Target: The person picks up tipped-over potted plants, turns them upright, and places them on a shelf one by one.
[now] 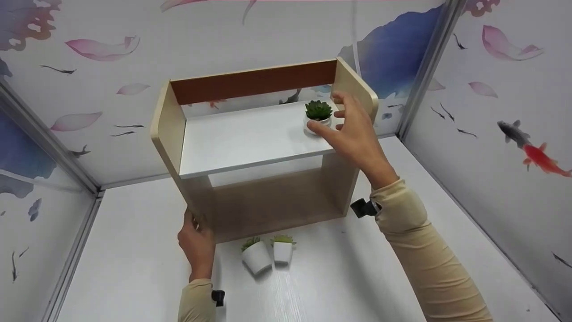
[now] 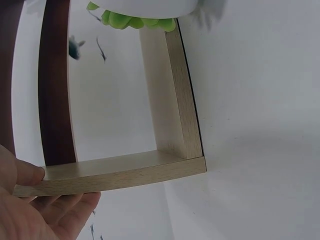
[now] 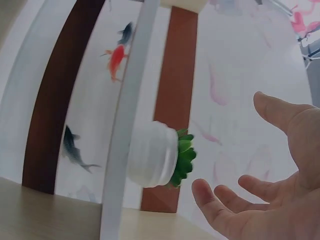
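A small two-tier wooden shelf [image 1: 241, 138] with a white middle board stands on the table. My left hand [image 1: 196, 248] holds its left side panel low down; in the left wrist view the thumb lies on one face of the panel [image 2: 120, 175] and the fingers on the other. On the white board, near the right end, sits a dark green succulent in a round white pot [image 3: 152, 155]. My right hand [image 1: 355, 134] is beside this plant with fingers spread; the right wrist view shows a gap between the fingertips and the pot.
Two more succulents in white pots, a larger tilted one [image 1: 257, 258] and a smaller one [image 1: 282, 252], are on the white table [image 1: 308, 286] in front of the shelf. Walls printed with fish and petals [image 1: 496, 134] enclose the table at the back and both sides.
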`<state>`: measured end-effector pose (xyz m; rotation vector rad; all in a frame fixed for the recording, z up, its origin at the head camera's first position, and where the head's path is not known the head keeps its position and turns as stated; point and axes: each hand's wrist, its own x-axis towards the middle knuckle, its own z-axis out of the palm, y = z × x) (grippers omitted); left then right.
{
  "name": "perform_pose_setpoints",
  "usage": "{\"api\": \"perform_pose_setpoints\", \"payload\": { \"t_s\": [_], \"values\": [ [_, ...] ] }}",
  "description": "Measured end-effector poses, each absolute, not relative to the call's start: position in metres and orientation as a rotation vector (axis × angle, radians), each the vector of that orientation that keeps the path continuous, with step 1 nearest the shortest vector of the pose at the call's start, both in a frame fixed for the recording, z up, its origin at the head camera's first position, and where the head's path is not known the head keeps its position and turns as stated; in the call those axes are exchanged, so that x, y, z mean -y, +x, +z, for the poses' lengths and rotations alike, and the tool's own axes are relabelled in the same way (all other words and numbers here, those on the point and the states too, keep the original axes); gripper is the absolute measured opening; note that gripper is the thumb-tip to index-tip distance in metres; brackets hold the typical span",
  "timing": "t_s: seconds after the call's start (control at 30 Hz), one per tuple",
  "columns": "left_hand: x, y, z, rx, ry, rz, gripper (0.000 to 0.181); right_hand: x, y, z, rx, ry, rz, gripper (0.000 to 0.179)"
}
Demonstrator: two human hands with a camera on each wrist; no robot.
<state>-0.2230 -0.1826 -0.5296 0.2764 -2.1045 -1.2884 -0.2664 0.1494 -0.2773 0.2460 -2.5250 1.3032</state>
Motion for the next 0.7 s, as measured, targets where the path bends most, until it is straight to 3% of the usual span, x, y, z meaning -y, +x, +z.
{"api": "perform_pose_setpoints", "payload": {
  "t_s": [0.33, 0.7],
  "values": [
    [0.183, -0.223, -0.529, 2.114, 0.292, -1.271, 0.046, -0.141, -0.235, -0.286, 2.452, 0.388, 1.408, 0.075],
    [0.183, -0.225, -0.529, 2.105, 0.268, -1.281, 0.043, -0.139, -0.223, -0.318, 2.430, 0.536, 1.452, 0.068]
  ]
}}
